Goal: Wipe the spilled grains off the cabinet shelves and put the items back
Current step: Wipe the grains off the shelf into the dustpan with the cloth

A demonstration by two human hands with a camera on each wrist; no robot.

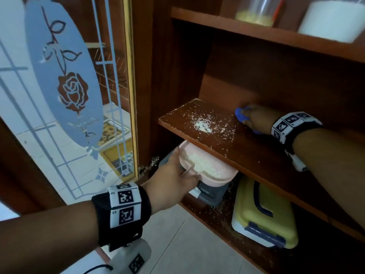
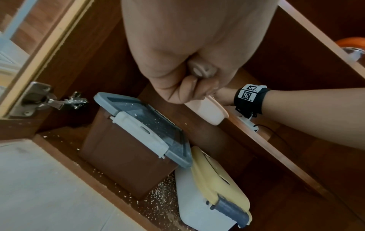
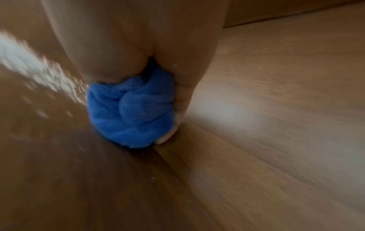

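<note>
Right hand (image 1: 256,118) deep on the middle shelf (image 1: 246,153), fingers balled round a blue cloth (image 3: 130,109) pressed near the back wall. Grains (image 1: 203,125) scattered in a patch toward the shelf's left front, just left of the cloth. Left hand (image 1: 173,175) gripping a pink dustpan (image 1: 205,165) by its handle, held right under the shelf's front edge, long axis along that edge, already some grains in it. Below: grey-lidded box (image 2: 142,126) and yellow-lidded box (image 1: 264,214) side by side, more grains sprinkled around them. Glass door (image 1: 65,91) swung open on the left.
</note>
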